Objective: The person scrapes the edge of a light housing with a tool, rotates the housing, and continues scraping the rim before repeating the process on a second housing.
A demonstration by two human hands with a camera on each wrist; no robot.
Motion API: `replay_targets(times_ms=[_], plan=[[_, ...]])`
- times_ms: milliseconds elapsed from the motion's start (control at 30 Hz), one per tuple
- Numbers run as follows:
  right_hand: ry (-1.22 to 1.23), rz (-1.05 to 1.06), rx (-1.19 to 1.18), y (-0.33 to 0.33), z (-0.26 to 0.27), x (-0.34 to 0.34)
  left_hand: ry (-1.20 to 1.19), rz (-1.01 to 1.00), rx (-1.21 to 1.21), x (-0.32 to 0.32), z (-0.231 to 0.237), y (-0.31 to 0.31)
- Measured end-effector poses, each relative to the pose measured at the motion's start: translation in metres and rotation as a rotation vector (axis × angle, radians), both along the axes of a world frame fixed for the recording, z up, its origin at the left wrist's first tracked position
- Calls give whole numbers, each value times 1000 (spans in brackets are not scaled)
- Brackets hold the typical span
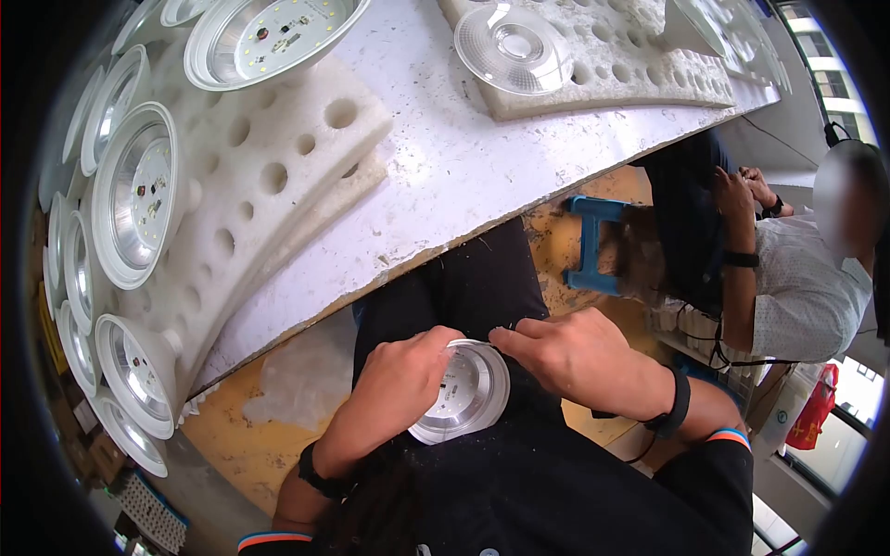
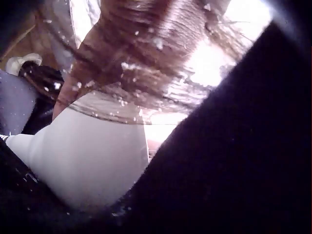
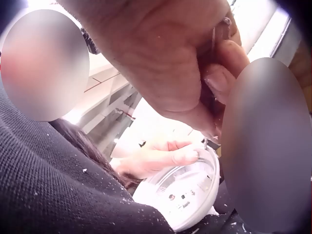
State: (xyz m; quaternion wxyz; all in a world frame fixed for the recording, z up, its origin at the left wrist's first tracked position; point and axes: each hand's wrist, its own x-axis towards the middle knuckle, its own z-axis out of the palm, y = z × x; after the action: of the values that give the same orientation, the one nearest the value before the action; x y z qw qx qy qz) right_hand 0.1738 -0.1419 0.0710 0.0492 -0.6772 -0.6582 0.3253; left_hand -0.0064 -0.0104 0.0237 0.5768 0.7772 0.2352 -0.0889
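White tabletop (image 1: 426, 157) is spanning the upper frame, bearing a foam block (image 1: 278, 139) at upper left. An uncovered lamp (image 1: 473, 398) is sitting at lower centre, your left hand (image 1: 399, 385) gripping it; your curled right hand (image 1: 579, 354) is hovering by its rim, whether holding anything I cannot tell. You are seemingly working that rim; the next move is calling for steady lamp support.

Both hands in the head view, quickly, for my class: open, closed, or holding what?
Left hand: closed, gripping the lamp by its rim.
Right hand: closed, fingers curled near that rim; whether it pinches anything cannot be told.
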Motion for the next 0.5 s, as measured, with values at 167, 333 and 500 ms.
replay_targets(times_ms=[167,333,500], plan=[[67,24,204,11,-20,-7,20,1,39,-2,-2,4],[43,52,122,4,-8,5,-45,11,-11,-4,-4,2],[17,120,227,13,-17,-1,-29,-36,78,-1,-4,0]])
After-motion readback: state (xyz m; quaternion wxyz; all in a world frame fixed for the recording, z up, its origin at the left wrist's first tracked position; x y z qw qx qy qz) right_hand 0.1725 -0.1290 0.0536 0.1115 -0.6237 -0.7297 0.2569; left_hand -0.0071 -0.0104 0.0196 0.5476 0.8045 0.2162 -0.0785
